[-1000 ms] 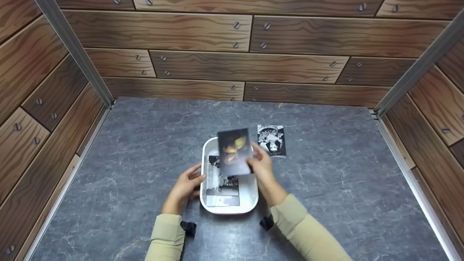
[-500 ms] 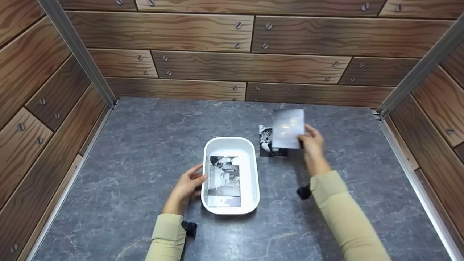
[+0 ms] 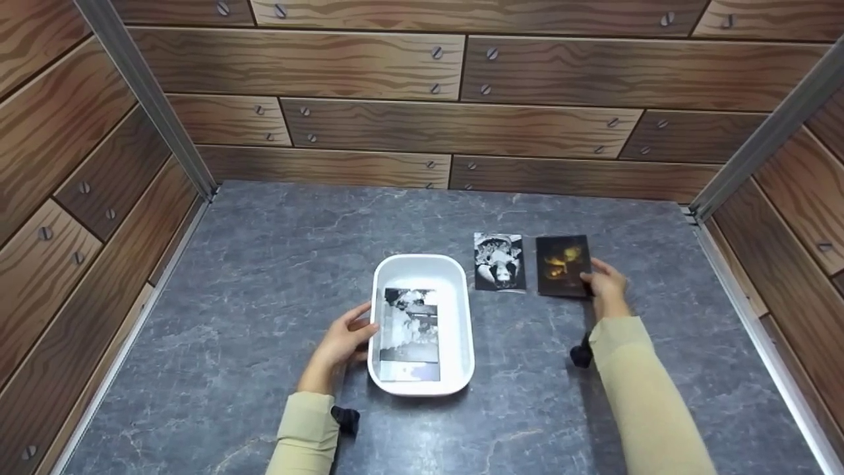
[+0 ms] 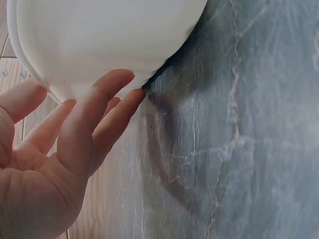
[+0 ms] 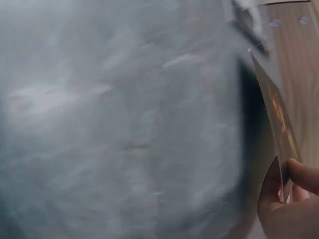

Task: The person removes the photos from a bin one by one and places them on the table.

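Observation:
My right hand (image 3: 608, 289) pinches a dark photo card (image 3: 562, 265) with a yellow-orange picture by its right edge. In the right wrist view the photo card (image 5: 275, 114) appears nearly edge-on between thumb and fingers, tilted and apart from the table. To its left lies a black-and-white photo card (image 3: 499, 262). My left hand (image 3: 343, 340) rests against the left side of a white tray (image 3: 455, 356), thumb at the rim. The left wrist view shows its fairly straight fingers touching the outer wall. Inside the tray lie overlapping black-and-white photo cards (image 3: 409, 330).
The grey marbled tabletop (image 3: 264, 264) stretches around the tray. Wood-patterned walls (image 3: 369, 66) close it in at the back and sides, with metal posts (image 3: 148, 99) at the corners.
My right hand has carried the dark photo card from above the tray, past the black-and-white card, to its right, and lowered it. The left hand has stayed at the tray's side.

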Demonstrator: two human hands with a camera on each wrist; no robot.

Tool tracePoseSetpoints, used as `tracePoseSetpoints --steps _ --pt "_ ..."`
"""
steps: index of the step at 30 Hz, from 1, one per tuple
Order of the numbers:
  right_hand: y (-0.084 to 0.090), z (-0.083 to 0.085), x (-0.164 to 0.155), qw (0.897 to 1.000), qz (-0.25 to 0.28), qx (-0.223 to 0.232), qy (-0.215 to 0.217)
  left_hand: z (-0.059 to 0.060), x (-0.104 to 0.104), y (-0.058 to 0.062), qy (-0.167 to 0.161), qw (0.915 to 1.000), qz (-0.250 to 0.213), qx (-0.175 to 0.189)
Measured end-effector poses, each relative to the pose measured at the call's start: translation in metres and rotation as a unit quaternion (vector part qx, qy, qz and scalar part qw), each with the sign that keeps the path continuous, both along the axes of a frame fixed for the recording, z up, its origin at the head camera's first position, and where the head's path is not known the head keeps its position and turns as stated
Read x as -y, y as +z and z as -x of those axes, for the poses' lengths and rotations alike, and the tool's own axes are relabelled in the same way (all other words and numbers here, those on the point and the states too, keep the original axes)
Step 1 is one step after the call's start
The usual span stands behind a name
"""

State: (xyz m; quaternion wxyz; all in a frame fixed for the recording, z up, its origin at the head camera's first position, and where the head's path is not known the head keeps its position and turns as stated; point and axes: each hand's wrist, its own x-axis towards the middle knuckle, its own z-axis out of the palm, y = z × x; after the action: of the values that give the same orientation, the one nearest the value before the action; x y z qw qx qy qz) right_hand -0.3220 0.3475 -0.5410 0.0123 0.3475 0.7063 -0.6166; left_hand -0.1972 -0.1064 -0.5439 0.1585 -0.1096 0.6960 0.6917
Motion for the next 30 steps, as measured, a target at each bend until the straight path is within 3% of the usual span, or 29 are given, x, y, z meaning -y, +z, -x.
tracePoseSetpoints --steps 5,9,16,21,26,30 --pt "-0.011 -0.002 0.006 0.999 -0.035 -0.024 -0.009 -0.001 -0.001 0.002 -0.001 0.9999 -0.013 -0.004" --pt "-0.012 -0.003 0.013 0.995 -0.096 -0.026 -0.015 -0.001 0.000 0.002 -0.002 0.9998 -0.019 -0.005" --pt "-0.011 -0.005 0.019 0.975 -0.224 -0.006 0.008 -0.002 0.000 0.002 -0.002 1.0000 -0.009 0.002" --pt "-0.015 -0.005 0.017 0.962 -0.271 0.011 0.018 -0.003 -0.001 0.001 -0.002 1.0000 -0.005 0.006" --pt "-0.017 -0.005 0.015 0.961 -0.274 0.014 0.023 -0.002 -0.001 0.001 0.001 1.0000 -0.007 0.005" --pt "-0.009 -0.006 0.016 0.974 -0.226 0.012 0.030 -0.004 0.001 0.002 -0.003 0.9997 -0.023 -0.005"
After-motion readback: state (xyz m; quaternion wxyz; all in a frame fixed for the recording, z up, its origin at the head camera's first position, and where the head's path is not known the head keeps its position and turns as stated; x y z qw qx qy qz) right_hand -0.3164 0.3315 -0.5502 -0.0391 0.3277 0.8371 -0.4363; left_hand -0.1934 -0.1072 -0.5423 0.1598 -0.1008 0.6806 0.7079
